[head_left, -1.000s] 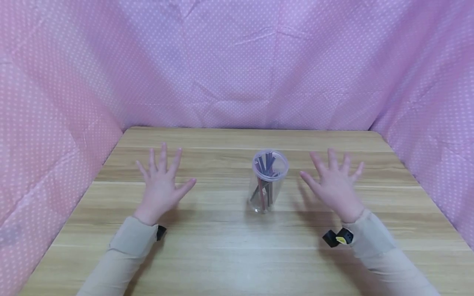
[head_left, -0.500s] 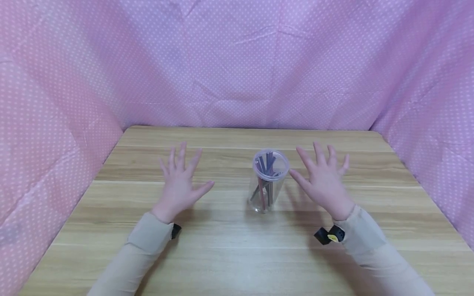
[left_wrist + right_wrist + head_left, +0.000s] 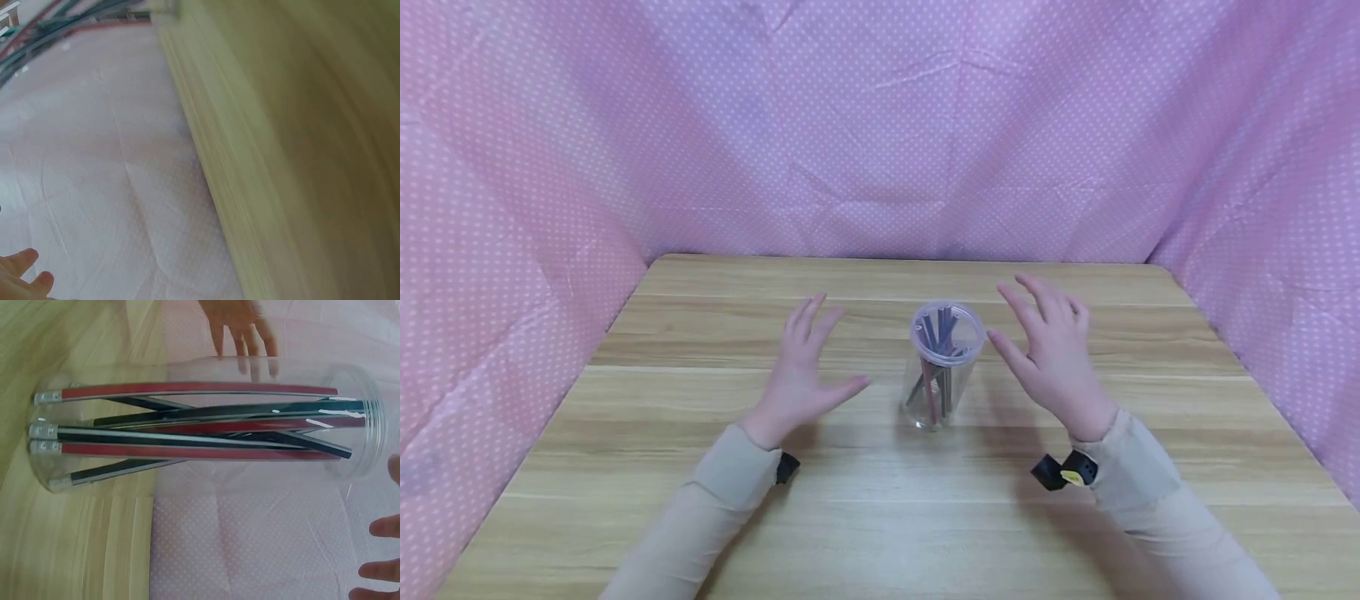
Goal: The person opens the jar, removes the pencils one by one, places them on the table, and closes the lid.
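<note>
A clear cylindrical jar (image 3: 964, 385) stands upright on the table, with a translucent ring around its top. Several red and black pencils (image 3: 200, 450) lean inside it, their eraser ends at the bottom. To the jar's left, my left hand (image 3: 793, 379) hovers apart from it, thumb spread and fingers slightly bent, holding nothing. My right hand (image 3: 1060, 367) is at the jar's right, fingers loosely bent, its thumb tip close to the jar's upper side; whether it touches cannot be told. In the left wrist view, blurred pencils (image 3: 75, 19) cross the top left corner.
A wood-grain table (image 3: 880, 517) spreads beneath both hands. Pink cloth with white dots (image 3: 880, 150) hangs behind the table and along both sides. Small black devices (image 3: 1063, 472) sit at my wrists beside the sleeve cuffs.
My left hand has moved right, nearer the jar, turning with its fingers drawn closer together. My right hand has shifted left to beside the jar, its fingers bending more. The jar stays put.
</note>
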A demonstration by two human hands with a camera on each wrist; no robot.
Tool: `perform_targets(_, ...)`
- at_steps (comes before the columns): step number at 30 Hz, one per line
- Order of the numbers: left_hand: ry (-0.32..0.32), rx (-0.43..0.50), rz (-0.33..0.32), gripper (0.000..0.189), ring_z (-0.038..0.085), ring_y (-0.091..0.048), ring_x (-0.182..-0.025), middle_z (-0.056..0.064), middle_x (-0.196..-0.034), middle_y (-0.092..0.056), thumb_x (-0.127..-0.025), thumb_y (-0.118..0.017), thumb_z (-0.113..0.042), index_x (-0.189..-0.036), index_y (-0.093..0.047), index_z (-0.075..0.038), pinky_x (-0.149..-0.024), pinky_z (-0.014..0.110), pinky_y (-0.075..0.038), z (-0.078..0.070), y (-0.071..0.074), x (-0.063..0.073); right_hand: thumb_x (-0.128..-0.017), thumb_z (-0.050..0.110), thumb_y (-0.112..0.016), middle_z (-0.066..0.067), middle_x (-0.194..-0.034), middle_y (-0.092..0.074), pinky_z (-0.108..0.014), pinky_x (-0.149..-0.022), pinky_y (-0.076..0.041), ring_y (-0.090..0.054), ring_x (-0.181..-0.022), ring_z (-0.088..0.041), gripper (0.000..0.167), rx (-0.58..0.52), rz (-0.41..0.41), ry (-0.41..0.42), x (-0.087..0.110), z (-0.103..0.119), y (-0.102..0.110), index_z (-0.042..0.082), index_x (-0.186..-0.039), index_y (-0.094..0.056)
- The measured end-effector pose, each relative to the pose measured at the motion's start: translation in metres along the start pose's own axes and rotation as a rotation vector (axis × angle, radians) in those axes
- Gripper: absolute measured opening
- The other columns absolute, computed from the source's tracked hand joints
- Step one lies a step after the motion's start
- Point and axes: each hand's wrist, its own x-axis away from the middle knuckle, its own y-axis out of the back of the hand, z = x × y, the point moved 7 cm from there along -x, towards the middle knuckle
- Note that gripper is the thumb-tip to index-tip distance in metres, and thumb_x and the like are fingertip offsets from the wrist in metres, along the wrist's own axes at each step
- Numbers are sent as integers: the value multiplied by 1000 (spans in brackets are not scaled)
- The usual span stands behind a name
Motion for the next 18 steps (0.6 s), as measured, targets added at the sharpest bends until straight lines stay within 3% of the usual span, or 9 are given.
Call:
perform_targets(4, 20, 58, 43, 92, 44, -22, -138, 18, -153, -25, -62, -84, -35, -139, -40, -10, -106, 68, -26, -7, -13, -3, -92, 64, -36, -25, -135, -48, -63, -101, -27, -43, -122, -43, 74, -100, -21, 49, -3, 8, 0, 2, -132, -51)
perform_targets(8, 85, 143, 118, 97, 41, -21, -140, 15, -155, -22, -63, -85, -34, -144, -35, -14, -106, 68, -26, -10, -28, -5, -88, 60, -50, -23, -134, -48, -61, -100, -31, -43, -122, -42, 72, -172, 7, 70, -6, 15, -2, 3, -132, -51)
perform_targets(14, 196, 326, 225, 99, 32, -21, -143, 8, -156, -23, -66, -85, -28, -148, -29, -22, -112, 60, -22, -14, -49, -4, -76, 30, -73, -20, -134, -48, -58, -103, -33, -41, -124, -37, 68, -315, 87, 18, -9, 22, -9, 3, -133, -49)
perform_targets(18, 190, 509, 258, 99, 30, -27, -141, 10, -154, -29, -70, -83, -18, -149, -25, -18, -115, 50, -25, -18, -60, -5, -70, 16, -80, -19, -132, -49, -56, -103, -34, -43, -121, -35, 73, -402, 139, -38, -10, 24, -16, 2, -133, -48)
